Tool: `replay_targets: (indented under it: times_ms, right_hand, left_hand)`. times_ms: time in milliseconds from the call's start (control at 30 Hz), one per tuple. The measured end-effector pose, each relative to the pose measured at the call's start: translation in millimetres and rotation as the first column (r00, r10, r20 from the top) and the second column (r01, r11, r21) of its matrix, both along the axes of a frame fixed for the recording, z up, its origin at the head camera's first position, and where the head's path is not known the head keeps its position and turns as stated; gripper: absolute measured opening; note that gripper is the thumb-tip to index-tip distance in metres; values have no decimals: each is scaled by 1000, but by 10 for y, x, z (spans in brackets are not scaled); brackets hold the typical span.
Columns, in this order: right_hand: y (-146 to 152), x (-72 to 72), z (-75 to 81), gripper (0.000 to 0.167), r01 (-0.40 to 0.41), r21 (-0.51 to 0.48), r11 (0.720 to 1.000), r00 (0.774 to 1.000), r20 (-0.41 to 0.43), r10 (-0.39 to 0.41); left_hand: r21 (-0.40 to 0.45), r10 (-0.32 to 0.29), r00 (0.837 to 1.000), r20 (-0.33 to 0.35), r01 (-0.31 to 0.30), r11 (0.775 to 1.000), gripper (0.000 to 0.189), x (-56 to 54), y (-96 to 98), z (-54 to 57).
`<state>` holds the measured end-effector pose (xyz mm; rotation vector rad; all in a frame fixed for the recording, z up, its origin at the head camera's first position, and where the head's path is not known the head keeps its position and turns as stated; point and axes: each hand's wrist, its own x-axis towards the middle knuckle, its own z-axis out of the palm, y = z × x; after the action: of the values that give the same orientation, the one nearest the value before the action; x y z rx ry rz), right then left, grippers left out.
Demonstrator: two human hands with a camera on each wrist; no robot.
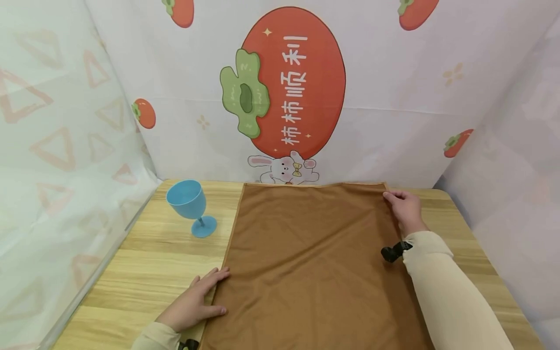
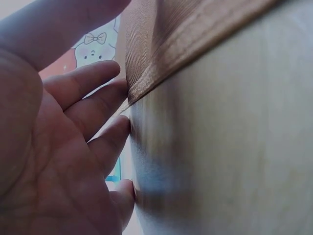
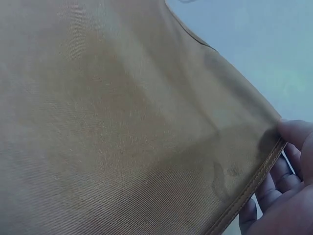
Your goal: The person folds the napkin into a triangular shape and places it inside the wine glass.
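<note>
A brown cloth [image 1: 306,272] with a stitched hem lies spread over the wooden table, a few soft creases running across it. At its far right corner my right hand [image 1: 407,209] pinches the edge between thumb and fingers; in the right wrist view the thumb lies on top of the cloth [image 3: 122,122], the other fingers below the hem. My left hand [image 1: 194,299] rests at the left edge with its fingers spread, fingertips and thumb tip on the cloth's border. Seen from the left wrist, several fingertips meet the hem [image 2: 156,73] and the tabletop.
A blue plastic goblet [image 1: 188,199] stands left of the cloth, toward the back of the wooden table [image 1: 144,257]. Behind it hangs a white backdrop [image 1: 385,73] with persimmon and rabbit prints. Pale sheets [image 1: 52,160] close off both sides.
</note>
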<state>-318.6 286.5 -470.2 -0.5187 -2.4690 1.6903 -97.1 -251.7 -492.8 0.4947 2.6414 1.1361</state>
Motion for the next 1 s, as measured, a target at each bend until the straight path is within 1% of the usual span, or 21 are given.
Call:
replay_targets:
  times_ms: [233,367,500,633,767,867,1000]
  right_hand:
    - [-81,169,146,44,-9,13,1000,1000,-28,10]
    - [-141,244,235,44,-23,21,1000,999,-49,24]
    - [-200,301,312,43,-38,9,999,995,-95,39]
    - [-255,344,328,36,-49,-29,998,989,-143,44]
    - [-245,410,348,26,-50,-43,998,986,-160,43]
    - [-276,458,383,26,-68,-35,997,986,-155,62]
    - [-376,508,434,29,-92,-44,995,985,-152,85]
  left_hand:
    - [-1,18,1000,19,-18,1000,79,20,2,-26]
    - [4,14,1000,-3,-14,1000,77,26,-5,-28]
    - [19,5,1000,-14,-5,1000,76,23,-10,-6]
    - [23,6,1000,8,-6,1000,77,29,-16,8]
    - [22,-4,1000,26,3,1000,78,3,14,-7]
    - [15,-5,1000,23,5,1000,78,-4,23,-5]
    - [7,5,1000,29,-5,1000,79,20,7,24]
